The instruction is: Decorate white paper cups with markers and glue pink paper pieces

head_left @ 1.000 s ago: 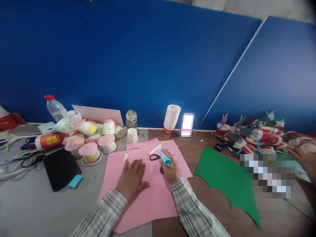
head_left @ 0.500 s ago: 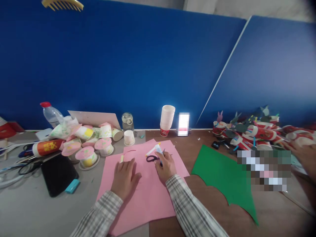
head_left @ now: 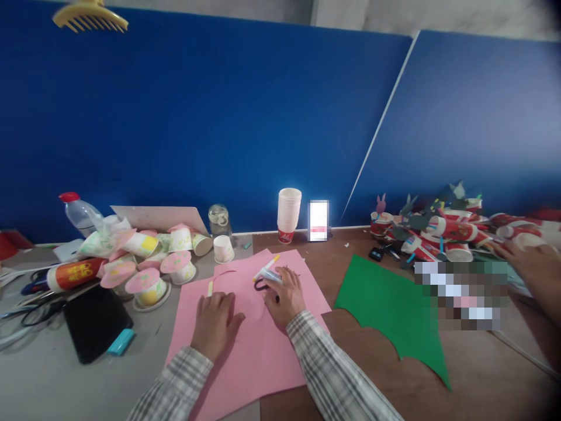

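My left hand (head_left: 216, 325) lies on the pink paper (head_left: 239, 374) with its fingers out. A small pale-yellow stick (head_left: 210, 287) pokes up just past its fingertips. My right hand (head_left: 286, 297) is closed on a white-and-blue tube (head_left: 270, 275), whose label I cannot read. Under that hand lies a pair of scissors (head_left: 259, 285); one dark handle loop shows and the rest is mostly covered. Just behind the tube a white marker with yellow ends (head_left: 268, 266) rests on the paper. A thin curved cut or strip (head_left: 225, 272) shows on the sheet's upper left.
Green paper (head_left: 385, 310) with a scalloped edge lies to the right. Stacked paper cups (head_left: 289, 213) stand at the back beside a lit phone (head_left: 318, 221). Decorated cups (head_left: 146, 280) and a black tablet-like slab (head_left: 96, 321) are left. Another person's hand (head_left: 532, 269) is far right near red cups.
The tube in my right hand has tipped over to the left, lying lower across the scissors. My left hand stays on the paper. The whole view has shifted slightly.
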`<act>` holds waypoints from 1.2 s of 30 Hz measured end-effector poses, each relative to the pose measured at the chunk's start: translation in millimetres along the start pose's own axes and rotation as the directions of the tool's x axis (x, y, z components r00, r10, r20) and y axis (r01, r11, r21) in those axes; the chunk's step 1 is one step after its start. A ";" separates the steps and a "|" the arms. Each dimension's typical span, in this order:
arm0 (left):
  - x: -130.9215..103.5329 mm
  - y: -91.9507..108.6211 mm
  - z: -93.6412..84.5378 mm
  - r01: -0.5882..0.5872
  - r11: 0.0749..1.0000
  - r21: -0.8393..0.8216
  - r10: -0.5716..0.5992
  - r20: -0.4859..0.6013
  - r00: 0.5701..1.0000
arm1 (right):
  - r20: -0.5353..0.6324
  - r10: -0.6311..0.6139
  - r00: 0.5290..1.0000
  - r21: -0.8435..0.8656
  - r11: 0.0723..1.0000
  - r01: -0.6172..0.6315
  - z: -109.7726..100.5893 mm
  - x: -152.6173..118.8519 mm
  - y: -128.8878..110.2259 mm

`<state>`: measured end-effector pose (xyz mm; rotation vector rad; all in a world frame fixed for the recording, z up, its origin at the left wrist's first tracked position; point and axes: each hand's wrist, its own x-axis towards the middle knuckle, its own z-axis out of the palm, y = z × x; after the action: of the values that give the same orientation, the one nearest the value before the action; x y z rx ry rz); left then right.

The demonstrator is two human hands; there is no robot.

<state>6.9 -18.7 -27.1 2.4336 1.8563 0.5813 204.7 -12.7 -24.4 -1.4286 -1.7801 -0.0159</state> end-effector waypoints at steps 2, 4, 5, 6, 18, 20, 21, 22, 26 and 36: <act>0.2 0.3 -0.7 -0.001 1.000 0.019 0.001 0.004 1.000 | -0.033 -0.009 0.999 0.033 0.999 0.010 -4.7 0.7 -5.0; 0.9 1.2 -1.5 -0.002 1.000 0.011 0.002 0.019 1.000 | -0.045 -0.024 0.999 0.082 0.996 0.028 -8.6 0.4 -11.4; 1.3 1.7 -1.8 0.002 1.000 0.001 -0.002 0.022 1.000 | -0.046 -0.035 0.998 0.101 0.994 0.039 -9.9 -0.3 -15.1; 1.6 2.3 -1.9 0.009 1.000 -0.013 -0.009 0.021 1.000 | -0.051 -0.043 0.998 0.117 0.992 0.049 -10.6 -1.2 -18.8; 0.4 4.1 -3.0 0.057 0.998 -0.009 -0.057 -0.018 0.998 | 0.022 -0.112 0.993 0.183 0.977 0.106 -10.9 -9.5 -41.4; 1.1 4.3 -3.7 0.071 0.997 -0.022 -0.072 -0.017 0.997 | 0.016 -0.103 0.995 0.170 0.981 0.099 -11.4 -9.1 -40.7; 1.4 4.5 -4.0 0.080 0.996 -0.039 -0.080 -0.015 0.997 | 0.011 -0.095 0.995 0.164 0.982 0.092 -11.4 -9.0 -40.1; 1.6 4.9 -4.3 0.086 0.995 -0.056 -0.086 -0.010 0.996 | 0.008 -0.087 0.996 0.160 0.983 0.085 -11.3 -8.9 -39.5; 1.7 5.9 -5.2 0.090 0.992 -0.090 -0.091 -0.009 0.996 | -0.003 -0.072 0.997 0.156 0.985 0.072 -10.1 -9.0 -37.0; 2.5 4.1 -3.3 0.106 0.990 -0.097 -0.104 0.027 0.994 | 0.001 -0.071 0.997 0.145 0.987 0.070 -8.7 -8.6 -32.3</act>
<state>10.2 -18.2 -22.3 2.2571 1.8861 0.6211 183.6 -35.2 -8.9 -1.2631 -1.7987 0.0796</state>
